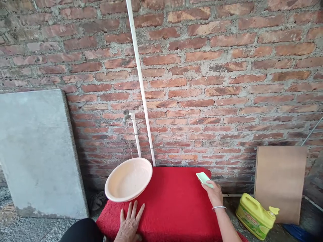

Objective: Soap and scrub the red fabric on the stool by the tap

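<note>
My left hand (pixel 129 222) lies on the red cloth (pixel 174 208) with its fingers spread, just below the basin's near rim. A pale pink plastic basin (pixel 131 198) sits tilted at the back left of the cloth-covered surface. From the tap (pixel 125 116) a thin stream of water falls toward the basin. My right hand (pixel 214 194), with a silver bangle on its wrist, grips a pale green, flat, oblong object (pixel 204 178) at the cloth's right edge. The underside of that object is hidden, and I cannot tell its kind.
A yellow jug with a pump top (pixel 256 215) stands on the floor at the right, before a brown board (pixel 280 181). To the left a grey slab (pixel 40 151) leans on the brick wall (pixel 202 101). A white pipe (pixel 141 77) runs up the wall behind the basin.
</note>
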The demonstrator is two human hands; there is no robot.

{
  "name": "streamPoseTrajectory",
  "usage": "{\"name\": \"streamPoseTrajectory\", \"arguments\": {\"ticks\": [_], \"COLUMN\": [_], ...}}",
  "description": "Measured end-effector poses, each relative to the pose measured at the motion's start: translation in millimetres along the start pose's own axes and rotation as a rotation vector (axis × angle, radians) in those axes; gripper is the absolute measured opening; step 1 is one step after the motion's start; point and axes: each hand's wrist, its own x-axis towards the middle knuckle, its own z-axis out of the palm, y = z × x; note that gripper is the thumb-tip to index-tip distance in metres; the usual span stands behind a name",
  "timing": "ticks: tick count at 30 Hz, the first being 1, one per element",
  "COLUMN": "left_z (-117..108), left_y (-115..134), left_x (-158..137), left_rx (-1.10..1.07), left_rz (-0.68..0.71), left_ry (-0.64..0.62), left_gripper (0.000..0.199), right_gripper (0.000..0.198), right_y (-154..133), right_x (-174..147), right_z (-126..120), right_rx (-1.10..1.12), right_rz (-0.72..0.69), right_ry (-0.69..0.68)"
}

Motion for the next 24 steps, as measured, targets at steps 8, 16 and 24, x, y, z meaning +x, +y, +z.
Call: {"name": "streamPoseTrajectory", "arguments": {"ticks": [8, 16, 24], "left_z": [-8, -10, -12], "left_y": [-11, -10, -10], "left_x": [8, 9, 1], "left_rx": [-0.036, -0.061, -0.062], "left_rz": [0.068, 0.086, 0.103], "left_ry": [-0.070, -0.116, -0.069], "left_gripper": [0.104, 0.104, 0.103], "right_gripper": [0.046, 0.047, 0.040], "right_y": [-6, -21, -29], "right_x": [-7, -11, -17], "right_z": [-1, -2, 4], "right_rx": [-0.277, -0.520, -0.549], "right_rz": [-0.070, -0.137, -0.253], "right_ry": [-0.084, -0.124, -0.153]}}
